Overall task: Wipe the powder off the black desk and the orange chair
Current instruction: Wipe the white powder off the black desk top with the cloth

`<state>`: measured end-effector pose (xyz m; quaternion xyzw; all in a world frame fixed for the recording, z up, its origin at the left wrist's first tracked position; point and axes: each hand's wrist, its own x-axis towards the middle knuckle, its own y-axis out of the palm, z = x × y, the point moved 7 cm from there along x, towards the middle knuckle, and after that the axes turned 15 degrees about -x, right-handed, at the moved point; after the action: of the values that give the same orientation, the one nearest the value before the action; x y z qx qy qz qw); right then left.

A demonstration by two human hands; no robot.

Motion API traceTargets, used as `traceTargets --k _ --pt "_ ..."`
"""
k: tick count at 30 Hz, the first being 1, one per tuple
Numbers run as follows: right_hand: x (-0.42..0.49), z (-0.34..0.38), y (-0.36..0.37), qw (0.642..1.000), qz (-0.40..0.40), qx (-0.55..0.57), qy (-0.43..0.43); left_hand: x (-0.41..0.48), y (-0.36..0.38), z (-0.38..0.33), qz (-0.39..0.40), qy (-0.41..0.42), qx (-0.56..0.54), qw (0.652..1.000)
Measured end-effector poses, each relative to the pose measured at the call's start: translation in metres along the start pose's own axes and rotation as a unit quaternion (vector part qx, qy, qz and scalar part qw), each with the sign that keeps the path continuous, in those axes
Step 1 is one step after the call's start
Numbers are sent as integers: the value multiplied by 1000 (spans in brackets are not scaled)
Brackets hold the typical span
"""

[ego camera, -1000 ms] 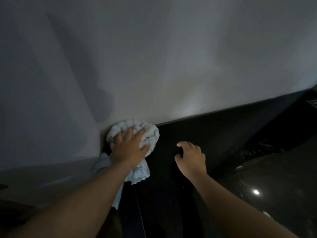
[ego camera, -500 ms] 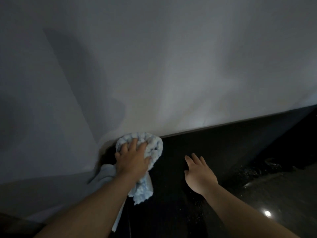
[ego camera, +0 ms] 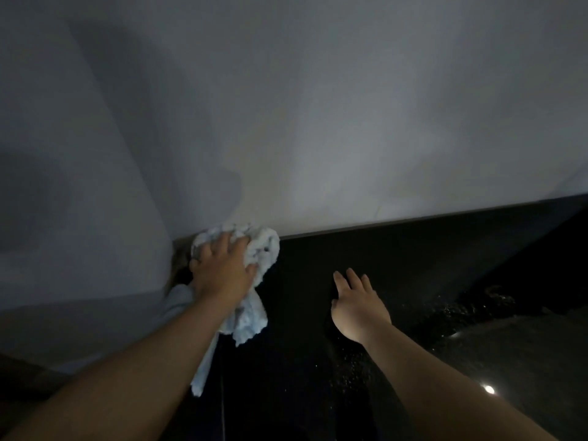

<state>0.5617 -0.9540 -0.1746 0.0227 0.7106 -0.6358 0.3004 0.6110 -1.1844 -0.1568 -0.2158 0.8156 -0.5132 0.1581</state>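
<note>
Two bare arms reach out from the bottom of the view over the black desk (ego camera: pixel 397 281). The desk is dark and shiny. Little pale specks of powder (ego camera: pixel 353 361) lie on it under and beside the right wrist. More specks lie farther to the right. A small bright dot of light shines on the desk near the right edge.

The right hand (ego camera: pixel 356 302) lies flat on the desk. Its fingers are straight and a little apart. It holds nothing.

A bit farther away, on the left, the left hand (ego camera: pixel 222 272) presses down on a fluffy pale blue cloth (ego camera: pixel 262 249). Its fingers spread over the bunched top of the cloth, and the thumb curls into its right side. The cloth sits in the back left corner of the desk. It touches the wall there. A loose end of the cloth hangs down along the arm.

Behind the desk stands a plain gray wall (ego camera: pixel 318 122). Shadows fall on its left part.
</note>
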Motion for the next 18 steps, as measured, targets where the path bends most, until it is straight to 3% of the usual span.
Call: traceTargets --k 2,3,6,7,8,11,13,15,18 --pt "-1 0 0 1000 1 -1 0 -13 8 -9 1 -12 2 1000" --pt "-1 0 0 1000 3 1 -1 -26 14 -19 5 21 5 1000" --pt "0 0 -2 1000 -1 14 -6 -71 23 -48 16 243 18 970" --pt "0 -1 -3 1000 -5 22 -5 -67 23 -50 27 283 32 958" --pt "-1 -2 -3 1000 -6 28 -4 -53 24 -48 39 275 48 960" --pt "-1 -2 -2 999 -12 33 -4 -8 21 -36 24 67 9 997" --pt "-1 -3 -2 999 -17 35 0 -12 24 -54 6 42 11 999" --pt "0 -3 0 999 -19 35 -5 -45 40 -80 21 160 16 987" --pt "1 -7 1 998 -18 52 -23 -85 39 -91 37 336 -22 941"
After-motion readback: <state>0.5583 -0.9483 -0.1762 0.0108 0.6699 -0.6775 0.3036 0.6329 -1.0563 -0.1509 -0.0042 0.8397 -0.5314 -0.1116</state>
